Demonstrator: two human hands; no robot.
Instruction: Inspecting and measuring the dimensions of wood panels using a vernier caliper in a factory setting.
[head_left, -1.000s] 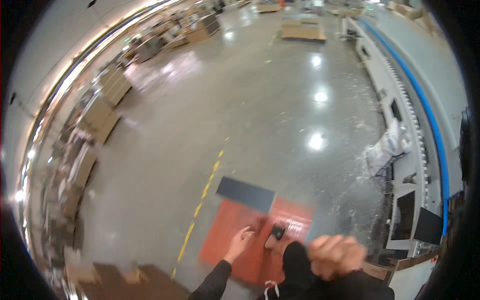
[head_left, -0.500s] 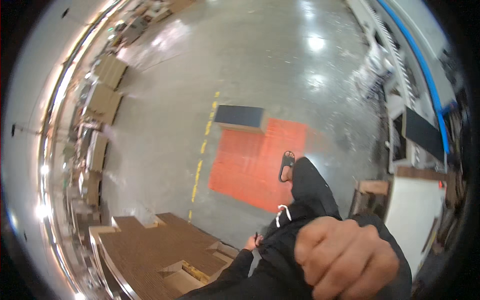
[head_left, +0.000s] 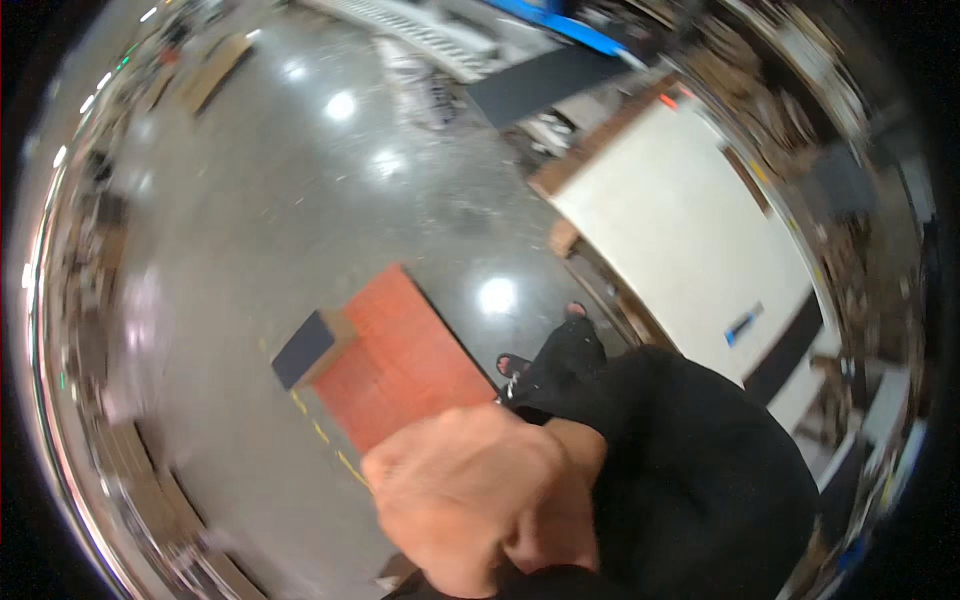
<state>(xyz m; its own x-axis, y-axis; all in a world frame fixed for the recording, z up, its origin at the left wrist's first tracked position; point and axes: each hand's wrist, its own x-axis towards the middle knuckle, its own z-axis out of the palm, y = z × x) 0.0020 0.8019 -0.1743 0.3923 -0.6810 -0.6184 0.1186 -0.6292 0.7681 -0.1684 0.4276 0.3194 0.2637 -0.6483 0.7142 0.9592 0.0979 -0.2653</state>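
A: Grip state?
B: Can't tell; both hands (head_left: 470,490) blurred, overlapping, low ctr.
A: Red panel (head_left: 405,362) loc.?
B: On flr. (head_left: 230,250), beyond hands in view; dark-topped box (head_left: 308,348) at its L. edge.

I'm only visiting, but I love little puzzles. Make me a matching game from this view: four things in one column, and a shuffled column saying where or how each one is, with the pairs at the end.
Things:
1. Red panel
2. Dark-topped block
3. Small blue item
4. Person's hands

Where or how:
A. Lying on the white tabletop
B. Close together, low in the picture, blurred
C. Flat and wide, just left of the feet
D. At the red panel's left edge

Right pairs: 1-C, 2-D, 3-A, 4-B
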